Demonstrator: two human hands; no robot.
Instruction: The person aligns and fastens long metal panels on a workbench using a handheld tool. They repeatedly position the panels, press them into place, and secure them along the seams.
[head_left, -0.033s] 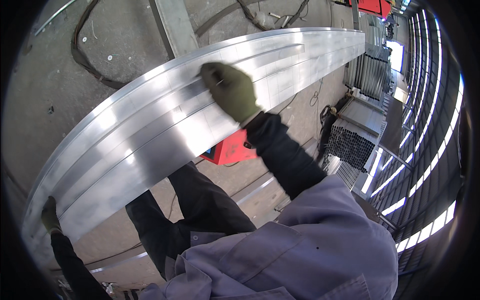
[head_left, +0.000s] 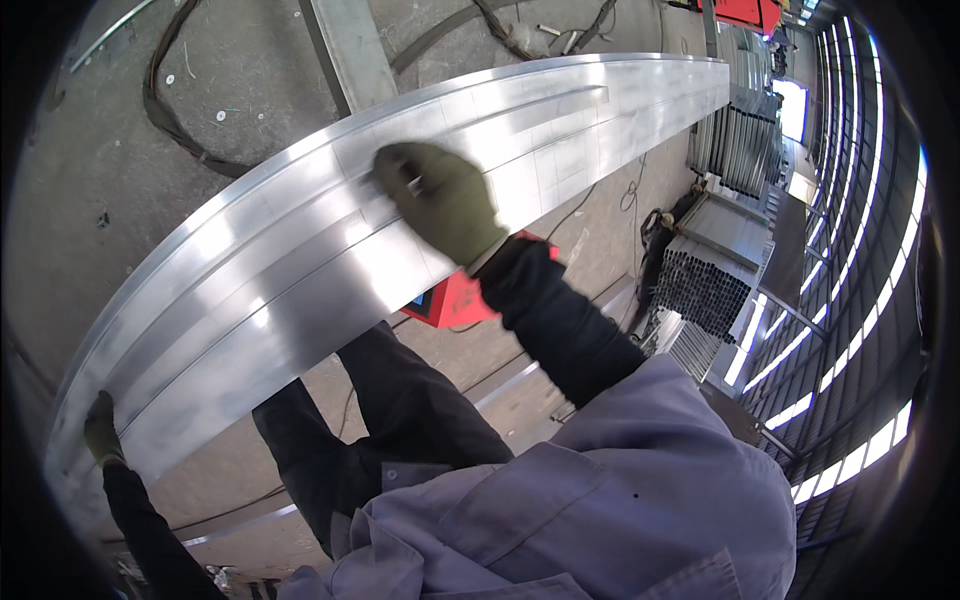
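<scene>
Right hand (head_left: pixel 440 205), gloved in olive green, is placed over the middle of the long silver metal panel (head_left: pixel 305 262), its fingers curled; whether anything is gripped cannot be told, as it is blurred. Left hand (head_left: pixel 101 430), likewise gloved, is laid on the panel's left end, and whether it is spread or closed cannot be made out. The panel is stretched across the view in front of the dark trousers (head_left: pixel 400 390), its surface crossed by lengthwise lines. A red machine (head_left: pixel 460 303) is partly hidden beneath it, a steel beam (head_left: pixel 350 50) is seen at its far edge, and metal tubes (head_left: pixel 705 285) are stacked off to the right
</scene>
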